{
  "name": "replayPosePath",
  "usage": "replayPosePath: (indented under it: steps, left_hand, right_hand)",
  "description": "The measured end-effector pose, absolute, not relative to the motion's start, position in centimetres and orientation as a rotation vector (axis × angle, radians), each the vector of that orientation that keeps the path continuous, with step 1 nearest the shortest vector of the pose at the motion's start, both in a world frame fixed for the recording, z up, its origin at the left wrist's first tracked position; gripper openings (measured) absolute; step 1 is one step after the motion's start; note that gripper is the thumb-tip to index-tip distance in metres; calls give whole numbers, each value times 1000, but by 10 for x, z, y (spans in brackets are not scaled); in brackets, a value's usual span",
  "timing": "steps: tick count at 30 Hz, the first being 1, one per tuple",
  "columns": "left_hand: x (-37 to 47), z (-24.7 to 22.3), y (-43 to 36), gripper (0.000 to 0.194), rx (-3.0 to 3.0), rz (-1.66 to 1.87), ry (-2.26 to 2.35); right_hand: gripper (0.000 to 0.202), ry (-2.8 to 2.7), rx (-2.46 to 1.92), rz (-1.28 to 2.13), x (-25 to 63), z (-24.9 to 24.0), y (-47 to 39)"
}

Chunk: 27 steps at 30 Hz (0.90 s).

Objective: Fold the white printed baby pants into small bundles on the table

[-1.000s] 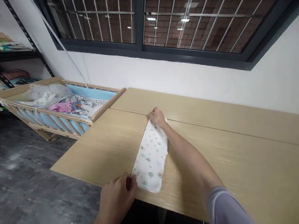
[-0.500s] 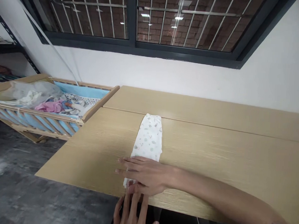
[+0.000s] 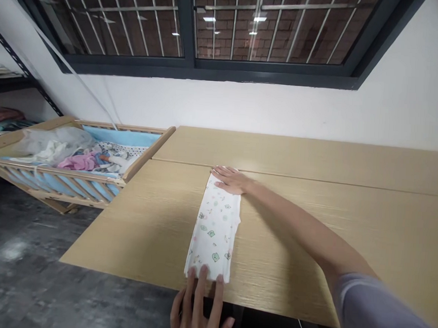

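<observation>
Cloth [image 3: 214, 228] now steadied at both ends.
It's flat on the table [image 3: 292, 238]; the right hand [image 3: 230, 179], open, grasping nothing, has gone from near end to twelve o'clock; the left hand [image 3: 199, 314], fingers spread, just touches six. Crib [image 3: 149, 154] at ten.

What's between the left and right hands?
Head view: the white printed cloth, right hand on its far end, left hand at its near end.

Two hands [image 3: 233, 181] [image 3: 200, 323], one printed cloth [image 3: 215, 228], two tabletop panels [image 3: 292, 233] [image 3: 297, 154], one crib [image 3: 149, 155], one two-paned window [image 3: 191, 33]
</observation>
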<state>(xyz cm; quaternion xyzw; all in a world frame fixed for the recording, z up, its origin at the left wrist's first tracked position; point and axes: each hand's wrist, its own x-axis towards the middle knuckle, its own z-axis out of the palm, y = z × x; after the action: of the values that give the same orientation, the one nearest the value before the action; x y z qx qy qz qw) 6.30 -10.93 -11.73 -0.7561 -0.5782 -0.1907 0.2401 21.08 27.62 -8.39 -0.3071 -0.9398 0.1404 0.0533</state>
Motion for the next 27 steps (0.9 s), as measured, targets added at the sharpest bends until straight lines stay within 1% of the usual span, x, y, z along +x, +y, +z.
replayPosePath:
  steps: [4,8,11,13,15,17,19,21,24,26,27]
  left_hand:
    - [57,-110,-105,50,-2095,-558,-1563]
    - [40,-92,-97,42,-2199,-608,-1584]
    - [21,-78,-87,38,-2282,-706,-1624]
    - [10,-72,-80,34,-2349,-742,-1603]
    - [3,-70,-75,32,-2433,-735,-1526]
    - [-2,-70,-72,32,-2509,-719,-1437]
    - [-5,-72,-72,33,-2535,-755,-1394]
    - [-8,-72,-74,33,-2556,-769,-1357]
    - [-15,-69,-79,42,-2712,-630,-1167]
    - [-18,-65,-82,45,-2815,-559,-1013]
    - [-18,-63,-83,45,-2840,-584,-973]
  right_hand:
    - [64,-2842,-940,374,213,-84,292]
    - [66,-2745,-899,316,209,-73,264]
    - [63,-2591,-815,297,208,-56,207]
    - [51,-2553,-701,362,212,-45,157]
    - [41,-2635,-548,522,220,-37,106]
    - [38,-2746,-464,562,231,-35,60]
    - [43,-2803,-472,507,242,-42,23]
    - [46,-2806,-522,366,252,-54,-3]
    - [38,-2744,-572,134,260,-73,-28]
    - [36,-2676,-585,95,262,-78,-38]
    - [33,-2643,-592,124,262,-77,-41]
